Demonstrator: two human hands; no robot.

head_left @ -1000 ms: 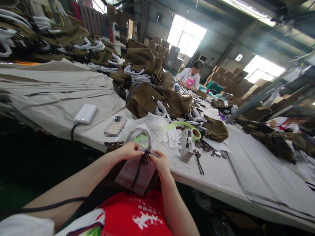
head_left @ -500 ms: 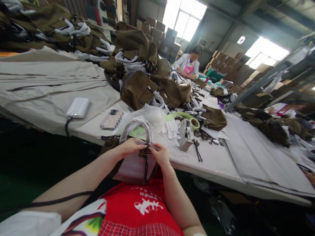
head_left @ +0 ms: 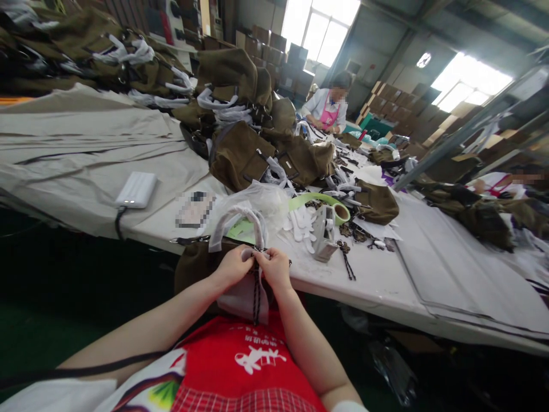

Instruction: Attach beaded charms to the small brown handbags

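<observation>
Handbag (head_left: 189, 268), brown, stands before you at the near edge of the surface (head_left: 377, 277), its white-wrapped handle (head_left: 218, 228) arching upward. Your left hand (head_left: 235, 265) and your right hand (head_left: 277, 268) are both clamped on the bag's upper edge, close beside the handle's right base, with thumbs and fingertips almost meeting. A dark braided cord (head_left: 257, 294) hangs below your fingers, in front of a pale sheet (head_left: 238, 300) on the bag's face; you can't see its top clearly, since your fingers cover it.

Just past your right hand, near that same edge, you have a grey metal holder (head_left: 325, 243), white flat pieces (head_left: 300, 229), a roll of green tape (head_left: 342, 213) and a dark charm (head_left: 345, 257) with cords trailing toward the edge. Clear plastic (head_left: 268, 200) lies behind the handle. To your left along the edge are a blurred-out phone (head_left: 193, 209) and a white box (head_left: 137, 190) with a black cable (head_left: 119, 223) dropping over. Farther in, brown bags (head_left: 240, 154) are heaped, and beyond them a person in a pink apron (head_left: 329, 116) works.
</observation>
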